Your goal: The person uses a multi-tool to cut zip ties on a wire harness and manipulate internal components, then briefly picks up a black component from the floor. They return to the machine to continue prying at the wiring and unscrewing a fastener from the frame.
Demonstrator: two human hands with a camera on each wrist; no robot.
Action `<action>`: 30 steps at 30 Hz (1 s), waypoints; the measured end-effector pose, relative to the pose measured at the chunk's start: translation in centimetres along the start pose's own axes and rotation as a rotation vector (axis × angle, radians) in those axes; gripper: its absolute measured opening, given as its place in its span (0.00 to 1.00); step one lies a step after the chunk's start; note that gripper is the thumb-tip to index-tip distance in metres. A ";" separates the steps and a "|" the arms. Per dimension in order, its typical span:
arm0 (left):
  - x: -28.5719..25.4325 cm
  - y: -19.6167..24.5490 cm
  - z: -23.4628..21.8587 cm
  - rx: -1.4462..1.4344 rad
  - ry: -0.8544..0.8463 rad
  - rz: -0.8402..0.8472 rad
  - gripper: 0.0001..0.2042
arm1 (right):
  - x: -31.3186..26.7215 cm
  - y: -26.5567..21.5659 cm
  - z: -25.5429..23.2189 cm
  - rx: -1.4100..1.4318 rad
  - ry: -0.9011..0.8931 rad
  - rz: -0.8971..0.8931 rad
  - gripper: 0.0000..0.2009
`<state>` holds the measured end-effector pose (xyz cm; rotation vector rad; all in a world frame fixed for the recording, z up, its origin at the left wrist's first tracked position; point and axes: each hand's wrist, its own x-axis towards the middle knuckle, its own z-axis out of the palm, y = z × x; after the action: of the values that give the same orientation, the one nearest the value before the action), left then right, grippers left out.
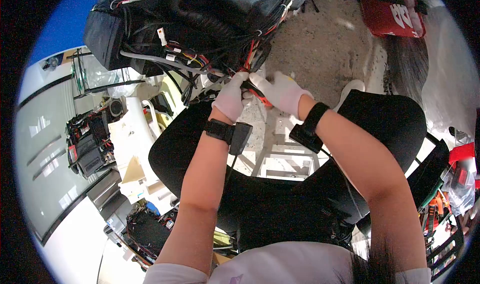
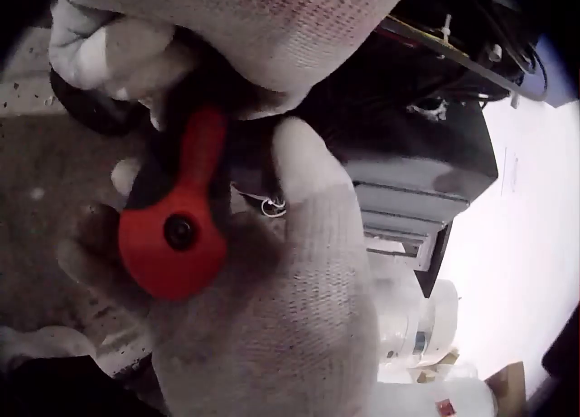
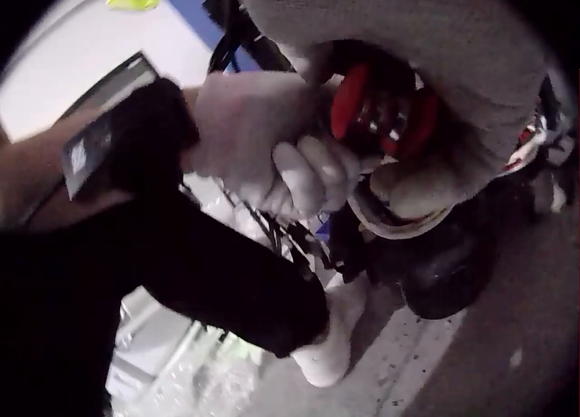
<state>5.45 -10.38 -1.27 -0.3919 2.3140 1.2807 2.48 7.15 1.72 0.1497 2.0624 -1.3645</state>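
Both hands wear white knitted gloves and meet at a bundle of coloured wires point(image 1: 250, 54) at the near edge of a black plastic assembly point(image 1: 170, 19). The right hand point(image 1: 282, 91) grips a red-and-black plier-like tool point(image 1: 261, 98); two red handles with metal between them show in the right wrist view. Its rounded red part point(image 2: 163, 254) lies beside the left palm in the left wrist view. The left hand point(image 1: 231, 98) pinches at the wires with curled fingers, thumb towards the right hand. The tool's tip is hidden between the hands.
White connectors point(image 1: 161, 36) and a grey sleeved cable point(image 1: 155, 59) hang from the assembly. A white metal frame point(image 1: 285, 166) stands below, between the person's legs. A red bag point(image 1: 392, 14) and clear plastic sheeting point(image 1: 450, 74) are at the right; a white panel point(image 1: 130, 134) is at the left.
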 end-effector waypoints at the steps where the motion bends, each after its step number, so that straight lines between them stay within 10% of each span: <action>1: 0.2 -0.4 0.3 -0.088 -0.007 -0.005 0.12 | 0.7 0.6 -0.5 0.097 -0.257 0.106 0.37; 4: 2.7 -5.1 1.2 -0.563 -0.062 -0.020 0.09 | 0.6 1.2 -0.5 0.328 -0.530 0.217 0.33; 11: 0.4 1.3 0.2 -1.185 -0.449 -0.327 0.15 | 0.3 1.3 1.2 -0.420 0.085 -0.197 0.22; 16: 1.2 0.7 2.0 -0.885 -0.044 -0.372 0.17 | -1.3 0.1 1.2 -0.569 0.224 -0.522 0.25; 21: 1.2 -1.6 1.8 -1.045 -0.037 -0.330 0.17 | -0.2 0.0 0.3 -0.067 -0.022 -0.065 0.29; 24: 1.8 -4.9 2.1 0.174 0.187 0.505 0.16 | 1.0 0.5 -0.9 0.105 -0.388 0.111 0.32; 27: 1.8 -3.7 1.7 -0.792 -0.022 -0.047 0.17 | 1.2 1.3 -0.1 0.242 -0.477 0.098 0.29; 30: -0.3 1.0 0.8 -0.308 -0.055 -0.173 0.18 | 0.5 0.3 0.4 -0.385 -0.117 -0.110 0.21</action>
<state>5.43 -9.19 -0.76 -0.6348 1.9908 1.5408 2.38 6.81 1.09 -0.2060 2.2138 -0.9861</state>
